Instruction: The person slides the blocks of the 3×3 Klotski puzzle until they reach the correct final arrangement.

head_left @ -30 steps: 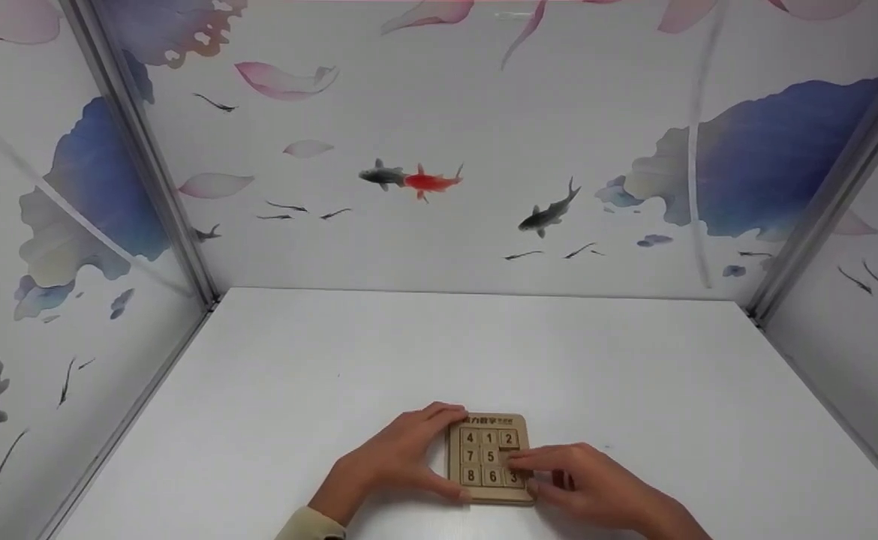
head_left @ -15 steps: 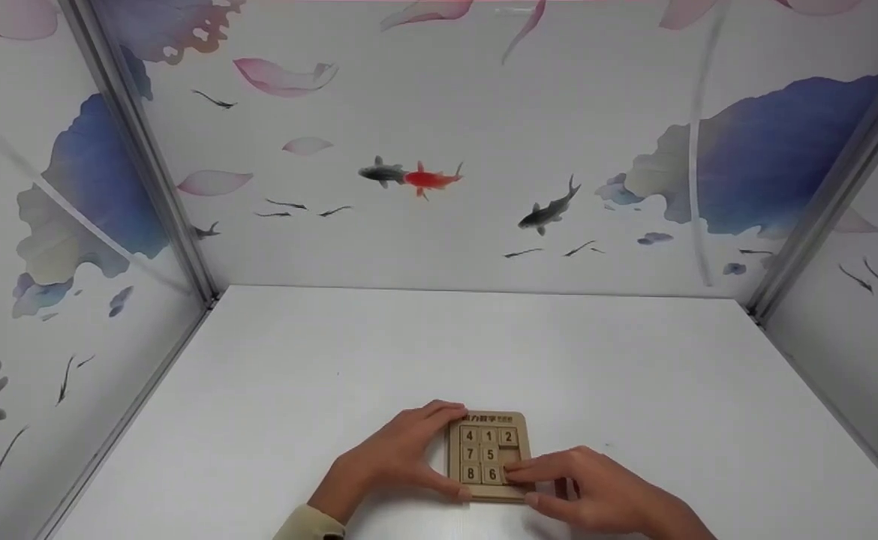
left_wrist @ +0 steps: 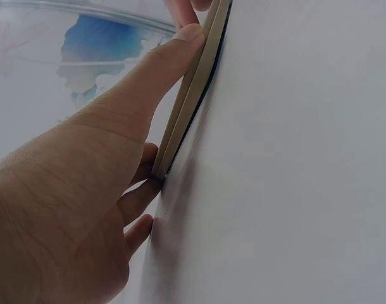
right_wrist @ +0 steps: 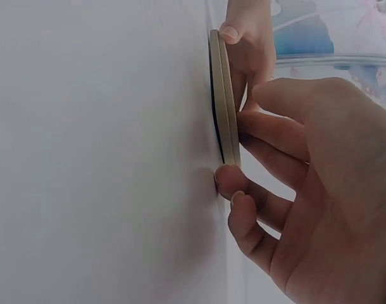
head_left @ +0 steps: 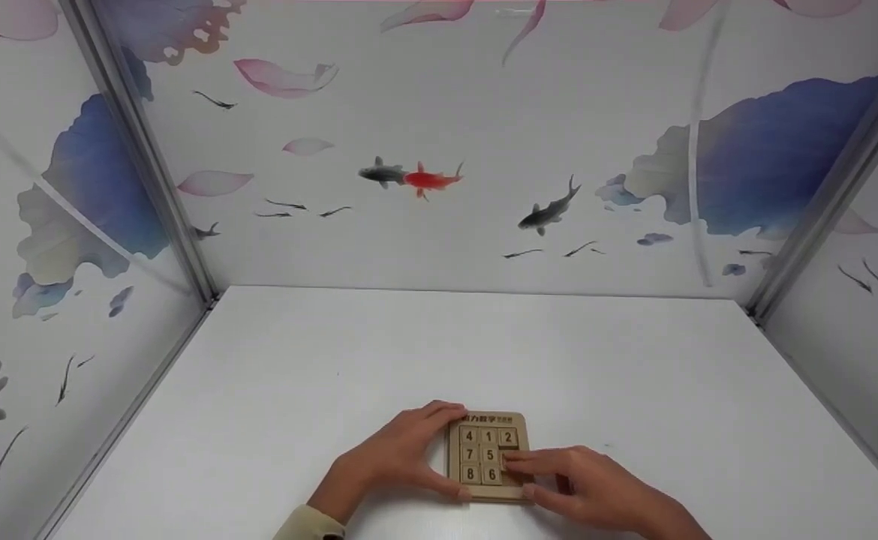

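Note:
A wooden sliding number puzzle (head_left: 491, 492) lies flat on the white table. Its visible tiles read 4, 1, 2 on top, 7 and 5 in the middle row, 8 and 6 below. My left hand (head_left: 398, 454) grips the board's left side, thumb at the near corner and fingers at the far one. In the left wrist view, the left thumb (left_wrist: 192, 33) lies along the board's edge (left_wrist: 192, 95). From the right, my right hand (head_left: 596, 484) rests extended fingertips on the right column, hiding its middle slot and number. The right thumb is by the near right corner.
The white table (head_left: 439, 352) is enclosed by a back wall (head_left: 439, 247) and side walls printed with fish, petals and blue leaves. Metal posts (head_left: 161, 180) stand at the back corners.
My right fingertips moved from the right column's middle down to its bottom slot, baring the middle recess, then back up to the middle. The left hand keeps its grip on the puzzle.

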Motion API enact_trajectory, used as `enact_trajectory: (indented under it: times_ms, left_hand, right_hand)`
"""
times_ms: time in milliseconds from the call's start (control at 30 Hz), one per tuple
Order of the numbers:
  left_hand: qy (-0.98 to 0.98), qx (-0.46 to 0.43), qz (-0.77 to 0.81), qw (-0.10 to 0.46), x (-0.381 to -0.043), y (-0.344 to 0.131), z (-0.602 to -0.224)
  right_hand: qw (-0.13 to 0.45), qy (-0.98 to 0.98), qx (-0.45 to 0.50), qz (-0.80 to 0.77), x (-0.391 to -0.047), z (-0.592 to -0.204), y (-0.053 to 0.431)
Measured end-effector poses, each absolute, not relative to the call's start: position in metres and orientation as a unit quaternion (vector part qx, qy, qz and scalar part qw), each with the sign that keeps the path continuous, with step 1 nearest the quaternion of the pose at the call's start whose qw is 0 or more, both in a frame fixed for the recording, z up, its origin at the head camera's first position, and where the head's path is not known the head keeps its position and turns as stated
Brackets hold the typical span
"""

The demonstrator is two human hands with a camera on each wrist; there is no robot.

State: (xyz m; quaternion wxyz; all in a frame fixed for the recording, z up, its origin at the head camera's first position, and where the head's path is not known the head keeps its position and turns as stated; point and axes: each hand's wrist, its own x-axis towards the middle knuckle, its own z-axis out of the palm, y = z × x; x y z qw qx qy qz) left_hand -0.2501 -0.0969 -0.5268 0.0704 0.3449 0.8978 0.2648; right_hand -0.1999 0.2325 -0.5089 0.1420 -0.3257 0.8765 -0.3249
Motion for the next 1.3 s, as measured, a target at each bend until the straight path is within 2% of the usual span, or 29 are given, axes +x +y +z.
enact_trajectory:
  times_ms: [633,1067,1300]
  left_hand:
    - [0.897,0.346,0.266,0.071,-0.250,-0.098,-0.528]
    - [0.896,0.349,0.266,0.070,-0.251,-0.097,-0.528]
    - [0.898,0.344,0.266,0.072,-0.251,-0.098,-0.528]
  right_hand:
    - [0.151,0.882,-0.321,-0.311,-0.200,-0.508,0.230]
    - [0.200,0.856,-0.314,-0.359,-0.193,-0.509,0.225]
    - [0.196,0.839,-0.371,-0.347,-0.185,-0.508,0.218]
